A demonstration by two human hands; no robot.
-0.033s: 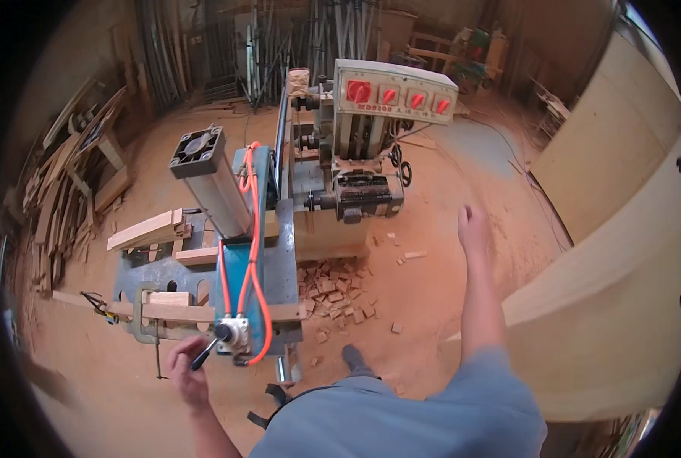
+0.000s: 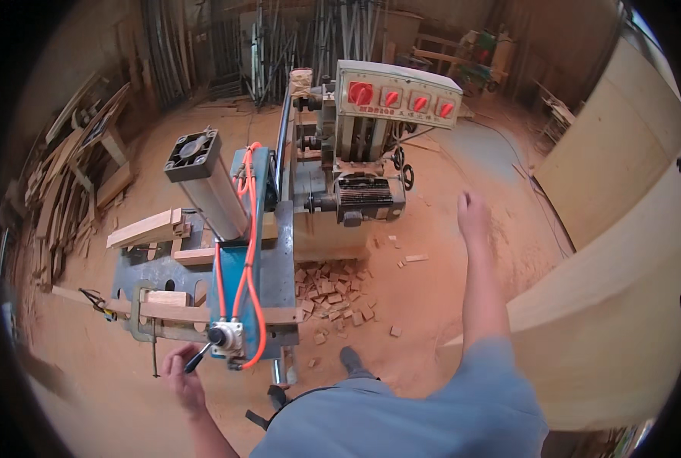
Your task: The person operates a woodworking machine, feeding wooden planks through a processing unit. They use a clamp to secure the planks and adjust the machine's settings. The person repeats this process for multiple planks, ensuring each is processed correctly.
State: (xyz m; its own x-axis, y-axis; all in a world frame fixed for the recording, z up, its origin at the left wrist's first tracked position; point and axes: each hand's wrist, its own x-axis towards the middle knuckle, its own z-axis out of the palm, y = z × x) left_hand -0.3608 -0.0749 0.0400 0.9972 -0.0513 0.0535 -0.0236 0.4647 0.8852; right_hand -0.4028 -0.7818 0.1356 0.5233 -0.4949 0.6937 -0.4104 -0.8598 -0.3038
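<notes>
Nothing has moved since the earlier frame, which is the same instant: both hands and the machine sit exactly as before; left hand (image 2: 181,375) is at the near end of the blue-grey woodworking machine table (image 2: 279,267), fingers curled round the short black lever handle (image 2: 197,357) on the small silver valve block (image 2: 226,337), thumb side towards the handle; orange air hoses (image 2: 250,252) run from that block up to the long grey pneumatic cylinder (image 2: 209,187), so the lever looks like the clamp control; right hand (image 2: 473,215) hangs free over the sawdust floor, holding nothing, fingers loosely curled, likely out for balance; pale wooden strip (image 2: 203,313) lies across the table near the lever, probably there to be clamped; no bin in view; small wooden offcut blocks (image 2: 333,294) lie heaped loose on the floor beside the machine; grey control box with red switches (image 2: 397,95) stands well beyond.
</notes>
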